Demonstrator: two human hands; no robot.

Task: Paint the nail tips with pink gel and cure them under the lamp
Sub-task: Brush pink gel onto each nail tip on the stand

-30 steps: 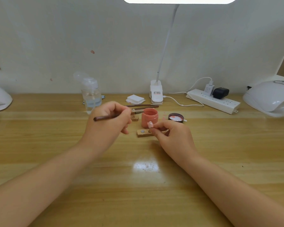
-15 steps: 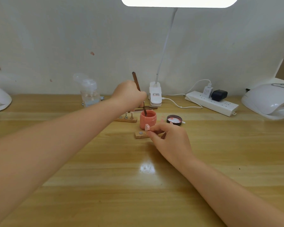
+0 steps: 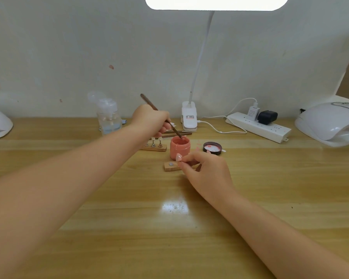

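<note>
Right now our left hand (image 3: 151, 119) grips the brush (image 3: 159, 115), tip dipped in the open pink gel jar (image 3: 179, 148) at mid-table. Our right hand (image 3: 206, 168) pinches a nail tip (image 3: 178, 157) just in front of the jar, above a small wood block (image 3: 170, 166). Jar lid (image 3: 212, 147) lies to the right; rack w/ more tips (image 3: 154, 144) to the left. Curing lamp (image 3: 330, 123) sits far right, well apart.

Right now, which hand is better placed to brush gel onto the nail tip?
Left. The left hand already grips the brush, its bristle end dipped in the open gel jar. The right hand pinches the nail tip just in front of the jar, so it is occupied.
</note>
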